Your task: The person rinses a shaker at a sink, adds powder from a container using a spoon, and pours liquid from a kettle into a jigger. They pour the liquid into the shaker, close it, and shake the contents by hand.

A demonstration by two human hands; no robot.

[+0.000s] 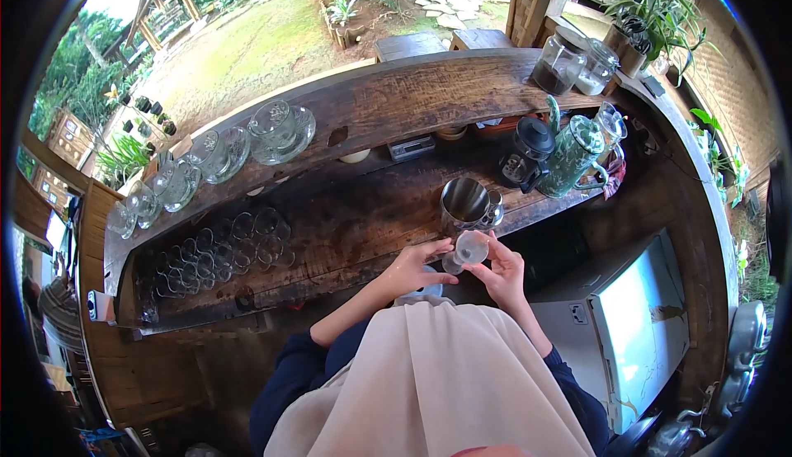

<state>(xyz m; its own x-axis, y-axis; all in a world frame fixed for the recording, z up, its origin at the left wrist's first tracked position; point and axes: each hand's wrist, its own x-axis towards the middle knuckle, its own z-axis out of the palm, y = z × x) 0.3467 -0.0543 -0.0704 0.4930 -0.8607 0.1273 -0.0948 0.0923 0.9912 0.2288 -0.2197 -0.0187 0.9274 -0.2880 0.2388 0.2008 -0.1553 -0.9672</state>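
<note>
In front of my body, both hands are on a small translucent cup [473, 247] with a round mouth and a narrower part toward the lower left, something like a double-ended jigger. My right hand [502, 271] pinches its right side. The fingers of my left hand [418, 266] close on the left, lower part. Just beyond the cup, a steel pitcher [464, 204] stands at the edge of the dark wooden counter [363, 230]. A pale, partly hidden container [429, 288] shows below my hands.
Several upturned glasses [223, 247] stand on the counter's left. Glass cups with saucers [280, 131] line the raised shelf. A French press [526, 153] and a green enamel pot [571, 156] stand at the right. Jars [561, 61] sit above them. A white cabinet [606, 333] is at my right.
</note>
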